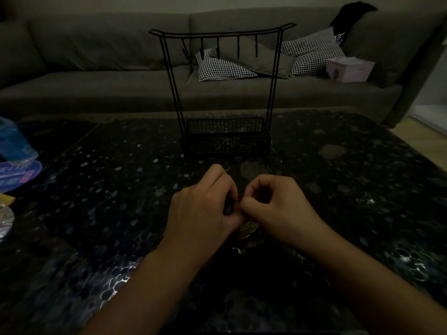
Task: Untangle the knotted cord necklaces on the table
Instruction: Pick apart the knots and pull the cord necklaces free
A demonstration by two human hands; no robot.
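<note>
Cord (pixel 238 199) between two curled hands

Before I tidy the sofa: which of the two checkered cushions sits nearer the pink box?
The checkered cushion on the right, propped against the sofa back beside the pink box. The other checkered cushion lies flatter, behind the black wire stand.

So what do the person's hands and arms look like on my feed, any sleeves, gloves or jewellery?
Both forearms are bare up to the frame edge, no sleeves showing. The left hand and right hand wear no gloves. No watch, bracelet or ring is visible, though the picture is dim and the fingers are partly hidden.
</note>
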